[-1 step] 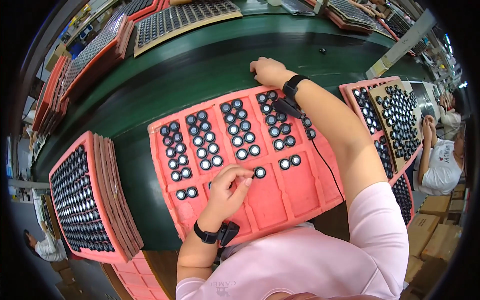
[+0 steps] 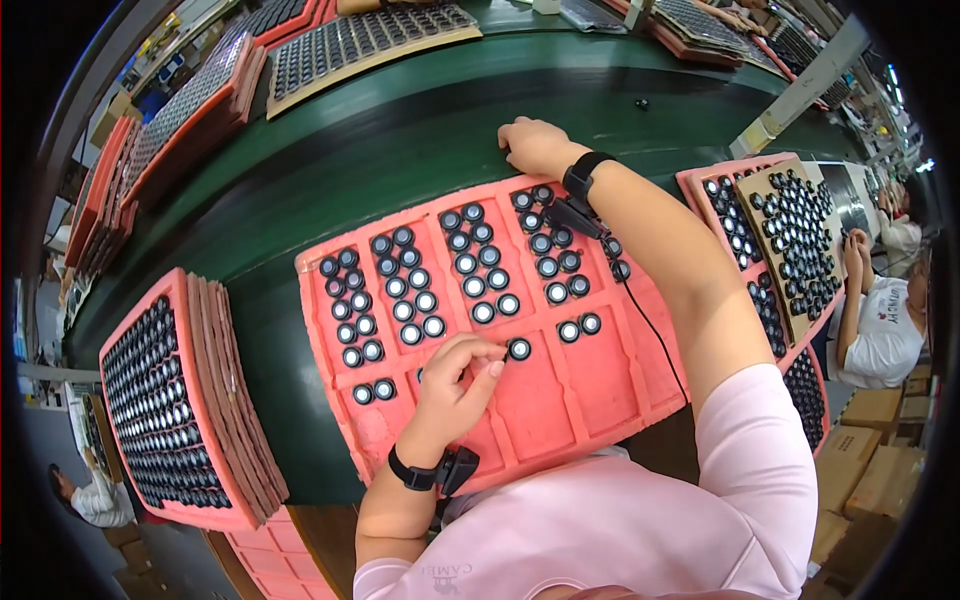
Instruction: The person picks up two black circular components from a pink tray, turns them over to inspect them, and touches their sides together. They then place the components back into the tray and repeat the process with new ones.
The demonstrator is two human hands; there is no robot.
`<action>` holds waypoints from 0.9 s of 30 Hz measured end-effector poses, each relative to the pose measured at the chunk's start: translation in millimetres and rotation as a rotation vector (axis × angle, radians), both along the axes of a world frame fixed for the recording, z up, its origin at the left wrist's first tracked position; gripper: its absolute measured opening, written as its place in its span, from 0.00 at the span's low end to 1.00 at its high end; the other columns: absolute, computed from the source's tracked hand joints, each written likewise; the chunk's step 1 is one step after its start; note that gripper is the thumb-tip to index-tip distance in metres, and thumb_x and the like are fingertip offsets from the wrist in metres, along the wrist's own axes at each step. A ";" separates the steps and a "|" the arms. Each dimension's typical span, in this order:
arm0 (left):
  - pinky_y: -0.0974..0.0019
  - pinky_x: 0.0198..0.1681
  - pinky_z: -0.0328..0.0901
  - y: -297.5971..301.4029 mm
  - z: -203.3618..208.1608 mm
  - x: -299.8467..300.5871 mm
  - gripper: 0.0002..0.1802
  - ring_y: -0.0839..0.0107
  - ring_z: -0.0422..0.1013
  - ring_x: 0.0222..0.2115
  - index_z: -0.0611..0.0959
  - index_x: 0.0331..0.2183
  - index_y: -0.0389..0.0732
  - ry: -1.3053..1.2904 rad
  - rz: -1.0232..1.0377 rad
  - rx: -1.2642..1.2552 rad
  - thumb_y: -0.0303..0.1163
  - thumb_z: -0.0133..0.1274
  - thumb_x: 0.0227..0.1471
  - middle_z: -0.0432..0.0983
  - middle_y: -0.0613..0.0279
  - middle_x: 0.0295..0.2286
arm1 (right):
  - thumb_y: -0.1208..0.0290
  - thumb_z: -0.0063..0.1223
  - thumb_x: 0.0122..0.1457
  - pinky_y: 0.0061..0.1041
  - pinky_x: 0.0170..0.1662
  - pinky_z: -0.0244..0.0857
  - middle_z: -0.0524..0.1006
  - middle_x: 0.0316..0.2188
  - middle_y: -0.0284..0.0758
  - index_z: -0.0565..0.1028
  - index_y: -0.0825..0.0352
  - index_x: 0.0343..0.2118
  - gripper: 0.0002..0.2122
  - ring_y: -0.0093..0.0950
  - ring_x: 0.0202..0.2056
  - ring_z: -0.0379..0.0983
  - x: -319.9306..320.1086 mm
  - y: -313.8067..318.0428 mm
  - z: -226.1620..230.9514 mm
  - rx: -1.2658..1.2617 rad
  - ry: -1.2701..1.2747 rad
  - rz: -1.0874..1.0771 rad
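Note:
A pink foam tray (image 2: 520, 398) with shallow compartments lies before me, holding paired rows of round black parts with silvery centres (image 2: 472, 262). My left hand (image 2: 458, 388) is low over the tray's near half, its thumb and fingers closed. Those fingertips meet the left edge of one round part (image 2: 518, 349); whatever is between them is hidden. Beyond the tray's far edge, my right hand (image 2: 540, 146) is over the green conveyor belt (image 2: 420, 140) with its fingers curled. I cannot make out what they hold, if anything. Each wrist has a black strap.
Stacked pink trays of round parts (image 2: 165, 410) stand at left. On the right, a brown board of parts (image 2: 795, 250) rests on another pink tray. One small black part (image 2: 642, 104) lies on the belt. A black cable (image 2: 655, 330) crosses my tray. A co-worker (image 2: 885, 330) is at far right.

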State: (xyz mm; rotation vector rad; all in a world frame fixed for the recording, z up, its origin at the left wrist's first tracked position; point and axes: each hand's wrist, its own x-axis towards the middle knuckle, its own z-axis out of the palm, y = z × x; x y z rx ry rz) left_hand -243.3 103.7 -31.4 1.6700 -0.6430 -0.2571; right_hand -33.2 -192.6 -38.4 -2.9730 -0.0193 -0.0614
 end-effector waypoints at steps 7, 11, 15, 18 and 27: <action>0.73 0.34 0.64 0.9 3.9 -2.6 0.07 0.75 0.71 0.32 0.81 0.36 0.35 -0.031 -0.007 0.041 0.24 0.52 0.54 0.76 0.62 0.31 | 0.72 0.56 0.48 0.34 0.46 0.69 0.77 0.37 0.47 0.77 0.67 0.40 0.15 0.41 0.41 0.76 -6.5 -35.7 23.1 0.179 0.061 0.078; 0.74 0.29 0.67 0.9 -13.4 -0.9 0.06 0.76 0.72 0.26 0.81 0.35 0.35 0.030 0.046 -0.071 0.22 0.54 0.53 0.77 0.59 0.31 | 0.72 0.56 0.48 0.32 0.41 0.70 0.73 0.41 0.42 0.76 0.69 0.41 0.15 0.37 0.39 0.75 -55.7 -11.5 43.7 0.374 0.066 0.312; 0.73 0.30 0.70 -3.2 -3.3 -4.0 0.08 0.75 0.74 0.28 0.79 0.39 0.34 0.524 0.087 -0.304 0.23 0.51 0.56 0.78 0.59 0.33 | 0.72 0.56 0.49 0.33 0.39 0.70 0.73 0.37 0.39 0.74 0.66 0.41 0.14 0.36 0.37 0.74 -138.4 58.8 72.3 0.490 -0.010 0.699; 0.71 0.32 0.72 -2.6 -3.3 -3.1 0.09 0.72 0.76 0.29 0.77 0.41 0.32 0.585 0.018 -0.379 0.24 0.49 0.59 0.78 0.56 0.33 | 0.71 0.56 0.50 0.34 0.39 0.70 0.72 0.36 0.39 0.73 0.64 0.38 0.12 0.36 0.38 0.73 -176.5 88.6 78.5 0.422 0.000 0.922; 0.67 0.30 0.74 -3.1 -3.4 -4.8 0.07 0.66 0.78 0.25 0.77 0.38 0.31 0.477 0.056 -0.273 0.24 0.50 0.58 0.80 0.49 0.30 | 0.68 0.58 0.50 0.34 0.45 0.68 0.73 0.39 0.39 0.74 0.67 0.40 0.15 0.39 0.43 0.72 -136.4 39.4 73.7 0.308 -0.070 0.697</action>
